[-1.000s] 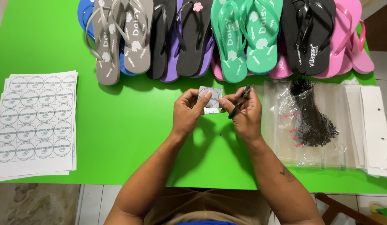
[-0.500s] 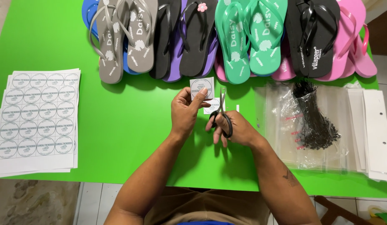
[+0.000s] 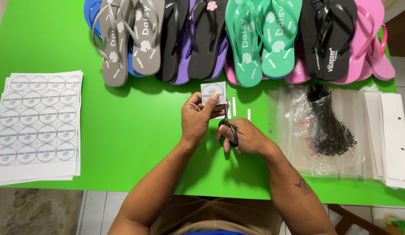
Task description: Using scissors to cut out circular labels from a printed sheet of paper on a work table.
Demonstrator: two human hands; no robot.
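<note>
Left hand (image 3: 197, 121) pinches a small paper label (image 3: 213, 92) between thumb and fingers (image 3: 214, 99), held up just above the table (image 3: 124, 130). Right hand (image 3: 244, 137) has its fingers clenched through the black scissors (image 3: 228, 129), blades pointing up at the label's lower right edge; we think they're partly closed on the paper, but the tips are hidden behind it. To cut well, we'd hold the label taut and turn the paper, not the scissors, following the round print. Thin white paper strips (image 3: 233, 106) lie just beside. Beyond the hands, a row of flip-flops (image 3: 237, 39) sits close, limiting forward room. Label sheets (image 3: 37, 126) well apart left; plastic bags (image 3: 298, 130) with black ties (image 3: 331, 126) and white cards (image 3: 394, 135) right.
</note>
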